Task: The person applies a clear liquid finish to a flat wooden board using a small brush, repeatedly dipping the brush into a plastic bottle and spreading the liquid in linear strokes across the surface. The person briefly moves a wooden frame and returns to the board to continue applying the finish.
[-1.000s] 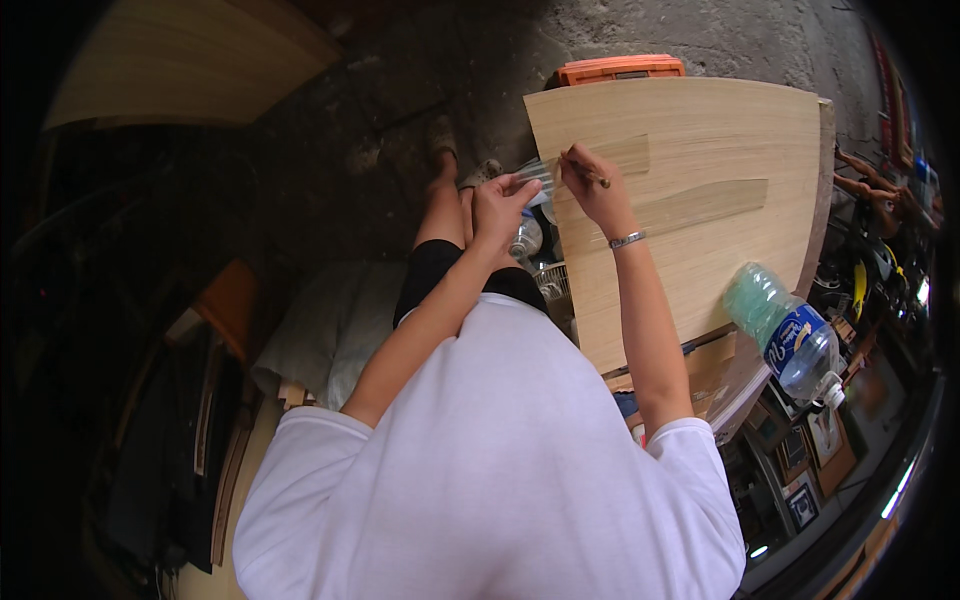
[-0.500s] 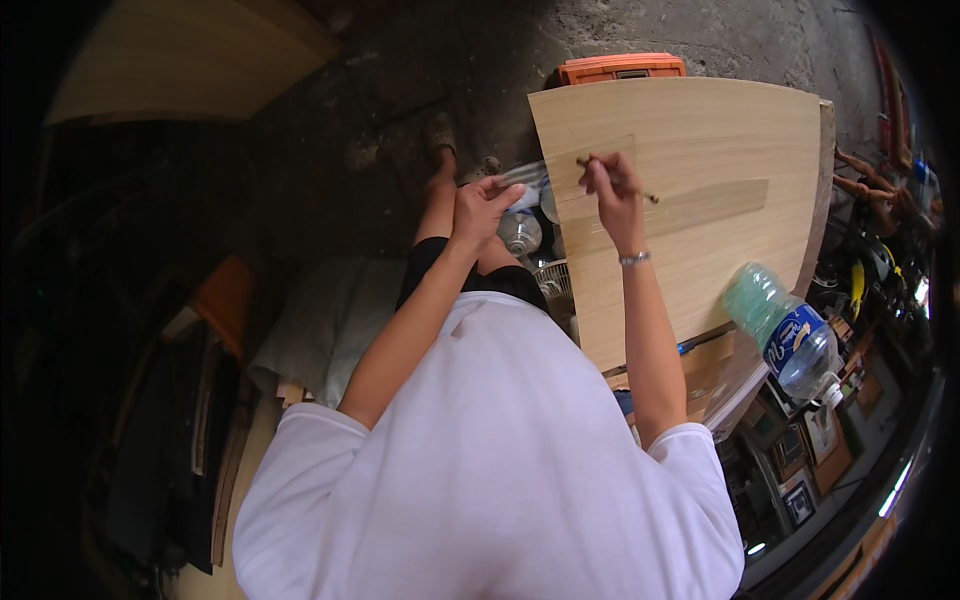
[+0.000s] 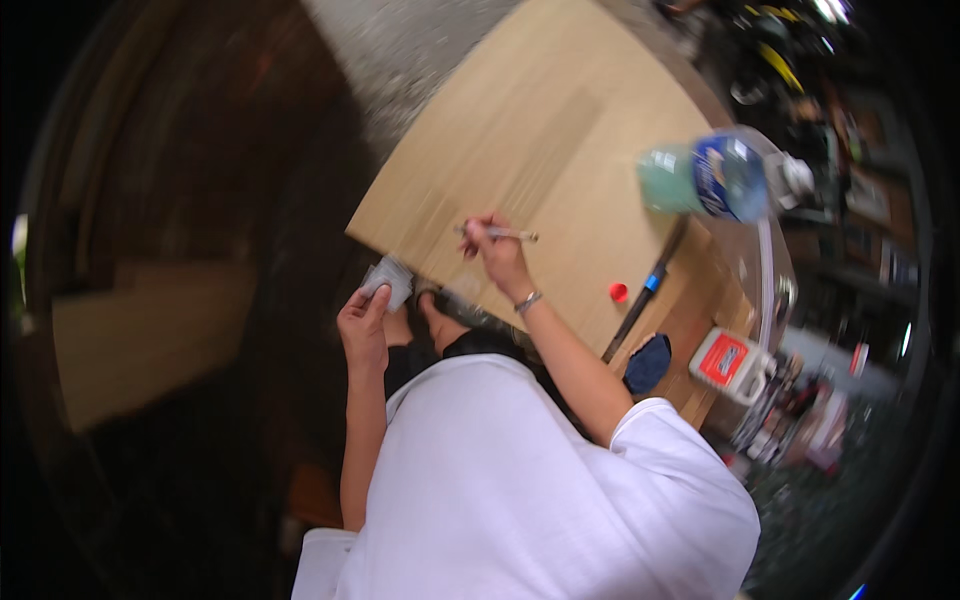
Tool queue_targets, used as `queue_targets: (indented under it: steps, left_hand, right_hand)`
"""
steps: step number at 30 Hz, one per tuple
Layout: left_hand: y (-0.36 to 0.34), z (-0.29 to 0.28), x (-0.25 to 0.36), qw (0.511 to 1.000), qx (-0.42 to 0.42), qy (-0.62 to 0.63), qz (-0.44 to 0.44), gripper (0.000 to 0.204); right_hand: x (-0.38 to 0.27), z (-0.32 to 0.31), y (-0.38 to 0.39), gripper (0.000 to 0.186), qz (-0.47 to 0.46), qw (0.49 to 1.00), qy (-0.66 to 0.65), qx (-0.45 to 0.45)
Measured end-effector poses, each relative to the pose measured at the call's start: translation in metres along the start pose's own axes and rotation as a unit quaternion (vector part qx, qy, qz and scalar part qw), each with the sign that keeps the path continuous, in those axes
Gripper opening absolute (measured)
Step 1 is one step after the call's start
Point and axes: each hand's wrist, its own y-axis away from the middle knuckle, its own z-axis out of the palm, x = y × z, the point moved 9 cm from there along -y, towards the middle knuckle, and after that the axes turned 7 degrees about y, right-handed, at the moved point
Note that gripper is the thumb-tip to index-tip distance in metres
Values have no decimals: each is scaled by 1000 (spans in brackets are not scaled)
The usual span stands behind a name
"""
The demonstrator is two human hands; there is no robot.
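My left hand (image 3: 364,322) pinches a small stack of thin, greyish-white sheets (image 3: 391,283) just off the near left edge of a pale wooden board (image 3: 560,120). Their material is too blurred to tell. Over the board, my right hand (image 3: 497,256) is closed around a slim pen-like stick (image 3: 518,235), held roughly level. Darker, shiny-looking strips (image 3: 545,150) run across the board's surface. A large plastic bottle (image 3: 705,177) with a blue label lies on its side at the board's right part.
Right of my forearm are a red cap (image 3: 618,293), a dark bar with a blue band (image 3: 640,300), a dark blue cloth-like item (image 3: 648,364) and a white jug with a red label (image 3: 728,360). Another wooden panel (image 3: 150,335) stands at the left. Clutter fills the far right.
My view has turned, so the board now slants and the jug and red cap come into sight. Both hands still hold their things; the left one is lower and farther left in view.
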Motion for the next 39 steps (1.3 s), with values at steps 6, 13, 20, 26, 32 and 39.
queue_targets:
  steps: [6, 13, 20, 26, 32, 39]
  left_hand:
    - [0, 251, -1, 973, -216, -35, -73, 31]
    - [34, 481, -92, 916, -348, -32, -197, 22]
    - [38, 533, -157, 927, -264, -87, -251, 20]
    - [34, 553, -171, 925, -260, -105, -258, 30]
    - [43, 566, -149, 944, -226, -129, -204, 32]
    - [11, 571, -166, 951, -217, -166, -146, 27]
  right_hand:
    - [-18, -108, 112, 17, -21, 981, -41, 187]
    - [-2, -212, 249, 15, -38, 889, -67, 452]
    - [22, -224, 316, 12, -42, 824, -135, 549]
    - [22, -220, 317, 13, -42, 825, -134, 548]
    - [15, -228, 314, 14, -55, 834, -128, 534]
    - [7, -239, 316, 14, -64, 828, -128, 542]
